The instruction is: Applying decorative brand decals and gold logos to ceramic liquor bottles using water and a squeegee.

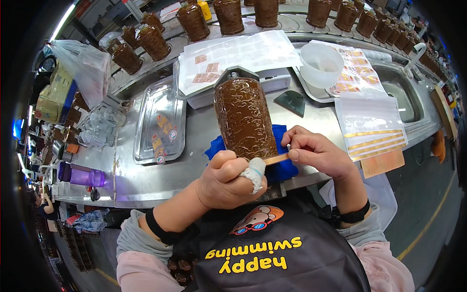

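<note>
A brown glazed jar [245, 117] with a raised pattern lies on a folded blue cloth [287, 169], its neck pointing away from me. Across its near end runs a thin gold strip [277, 158]. My left hand [224, 181] is closed, and its thumb, in a white cloth finger cover [255, 172], presses the strip's left part against the jar. The strip's free right end is pinched between thumb and finger of my right hand [316, 152]. A small white bit shows at those fingertips, too small to name.
A metal tray [141, 141] with a few stickers lies left, near a purple bottle [82, 175]. Beyond the jar are label sheets [233, 56], a dark green scraper [291, 103] and a white bowl [321, 65]. Gold strips on backing [374, 141] overhang the edge before a sink [399, 92]. Brown jars [228, 17] line the back.
</note>
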The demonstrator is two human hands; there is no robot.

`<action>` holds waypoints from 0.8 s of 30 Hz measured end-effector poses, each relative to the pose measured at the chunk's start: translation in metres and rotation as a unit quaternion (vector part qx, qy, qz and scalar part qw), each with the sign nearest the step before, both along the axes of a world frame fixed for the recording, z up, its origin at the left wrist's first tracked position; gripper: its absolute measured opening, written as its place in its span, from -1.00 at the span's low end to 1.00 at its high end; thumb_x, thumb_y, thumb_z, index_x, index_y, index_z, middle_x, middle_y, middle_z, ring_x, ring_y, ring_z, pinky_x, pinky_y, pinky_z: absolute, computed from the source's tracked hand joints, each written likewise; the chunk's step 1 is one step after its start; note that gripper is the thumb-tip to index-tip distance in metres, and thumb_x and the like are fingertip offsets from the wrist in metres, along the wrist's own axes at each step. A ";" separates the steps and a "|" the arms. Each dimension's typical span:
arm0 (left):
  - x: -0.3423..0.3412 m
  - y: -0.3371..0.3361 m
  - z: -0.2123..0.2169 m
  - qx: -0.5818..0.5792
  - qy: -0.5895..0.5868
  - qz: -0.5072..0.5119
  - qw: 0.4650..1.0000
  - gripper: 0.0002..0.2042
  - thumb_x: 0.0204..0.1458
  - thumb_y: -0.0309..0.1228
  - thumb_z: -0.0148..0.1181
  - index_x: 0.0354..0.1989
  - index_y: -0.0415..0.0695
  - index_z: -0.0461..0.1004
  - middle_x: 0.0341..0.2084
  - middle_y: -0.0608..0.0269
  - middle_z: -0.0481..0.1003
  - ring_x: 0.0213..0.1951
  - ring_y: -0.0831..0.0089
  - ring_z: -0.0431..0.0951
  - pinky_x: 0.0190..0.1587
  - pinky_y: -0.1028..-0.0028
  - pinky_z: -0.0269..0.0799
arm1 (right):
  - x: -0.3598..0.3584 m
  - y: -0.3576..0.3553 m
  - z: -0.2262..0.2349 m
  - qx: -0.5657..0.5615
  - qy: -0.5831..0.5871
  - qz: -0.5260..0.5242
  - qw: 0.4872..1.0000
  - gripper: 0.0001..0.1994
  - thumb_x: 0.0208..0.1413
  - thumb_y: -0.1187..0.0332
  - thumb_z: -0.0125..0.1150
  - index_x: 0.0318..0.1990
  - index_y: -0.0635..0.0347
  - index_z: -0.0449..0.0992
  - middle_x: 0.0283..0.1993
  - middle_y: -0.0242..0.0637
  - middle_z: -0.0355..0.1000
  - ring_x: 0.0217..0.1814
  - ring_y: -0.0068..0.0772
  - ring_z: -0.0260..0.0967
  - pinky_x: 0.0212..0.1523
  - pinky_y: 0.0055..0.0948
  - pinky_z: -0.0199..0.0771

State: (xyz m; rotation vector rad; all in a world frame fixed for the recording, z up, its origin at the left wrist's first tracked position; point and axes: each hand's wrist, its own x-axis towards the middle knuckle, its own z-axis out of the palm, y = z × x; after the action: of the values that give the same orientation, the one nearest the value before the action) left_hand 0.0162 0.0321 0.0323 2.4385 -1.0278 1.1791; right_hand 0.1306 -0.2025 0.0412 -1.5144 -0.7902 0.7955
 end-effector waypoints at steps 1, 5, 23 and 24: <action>0.001 -0.002 0.003 -0.022 0.017 -0.015 0.999 -0.66 -0.46 -0.49 0.36 -0.38 0.04 0.49 -0.22 0.44 0.39 -0.24 0.40 0.27 -0.32 0.39 0.25 | -0.001 0.001 -0.001 0.006 -0.012 -0.002 1.000 -0.79 0.17 0.33 0.17 -0.44 0.25 0.40 -0.10 -0.32 0.27 -0.15 -0.58 0.18 -0.17 -0.57 0.23; 0.010 -0.006 0.016 0.010 0.018 -0.055 0.998 -0.60 -0.40 -0.50 0.39 -0.27 -0.07 0.46 -0.28 0.41 0.37 -0.28 0.39 0.30 -0.29 0.40 0.30 | 0.000 -0.001 -0.004 0.005 -0.009 0.000 1.000 -0.79 0.18 0.33 0.17 -0.44 0.25 0.40 -0.11 -0.32 0.27 -0.15 -0.58 0.18 -0.16 -0.56 0.24; 0.011 -0.009 0.015 0.027 0.034 -0.073 0.996 -0.64 -0.48 -0.52 0.37 -0.40 0.06 0.47 -0.27 0.42 0.38 -0.26 0.35 0.30 -0.30 0.40 0.26 | -0.002 0.001 -0.004 0.015 -0.026 -0.013 0.999 -0.80 0.17 0.33 0.18 -0.41 0.28 0.43 -0.14 -0.34 0.29 -0.19 -0.57 0.20 -0.20 -0.55 0.25; 0.009 -0.009 0.011 0.029 0.033 -0.074 0.996 -0.64 -0.48 -0.52 0.37 -0.40 0.06 0.47 -0.27 0.42 0.38 -0.26 0.35 0.30 -0.30 0.40 0.26 | -0.003 0.000 -0.003 0.013 -0.025 -0.016 0.999 -0.80 0.17 0.33 0.18 -0.42 0.27 0.43 -0.14 -0.34 0.30 -0.18 -0.57 0.19 -0.19 -0.55 0.25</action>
State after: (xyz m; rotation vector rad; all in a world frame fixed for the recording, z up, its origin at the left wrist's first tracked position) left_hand 0.0255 0.0235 0.0431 2.3793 -1.2167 1.0281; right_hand 0.1280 -0.2026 0.0381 -1.5248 -0.8086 0.7223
